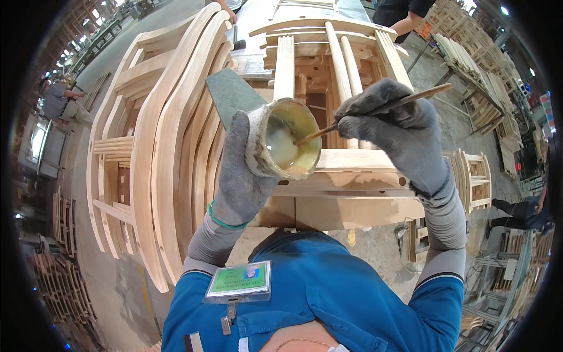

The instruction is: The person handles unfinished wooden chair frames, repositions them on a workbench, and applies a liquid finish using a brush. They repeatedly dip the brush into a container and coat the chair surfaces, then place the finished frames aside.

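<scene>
Left hand: in a grey glove (pixel 239 176), near the centre of the frame; one digit lies up the cup's left side, the rest are mostly hidden, so their spread cannot be told.
Cup: a stained, pale round cup (pixel 256 146) in the left hand's grip, centre of the frame, tilted so its mouth faces the viewer.
Cup's contents: a whitish, yellowish liquid (pixel 280 144), with more of it coating the inner wall.
Right hand: also in a grey glove (pixel 394 120), right of centre, its thumb and fingers pinching the stick.
Stick: thin and wooden (pixel 316 135), slanting down leftward into the cup's mouth; whether its tip touches liquid or wall cannot be told.
Flat piece: a grey-green slab (pixel 230 94) just beyond the cup, upper centre-left.
Chair-like frames: pale curved wood (pixel 143 158), standing close together at left.
Wooden assembly: rails and slats (pixel 352 161) beneath and beyond both hands, upper centre.
Co-worker: a forearm (pixel 409 24) at the top edge, right of centre.
</scene>
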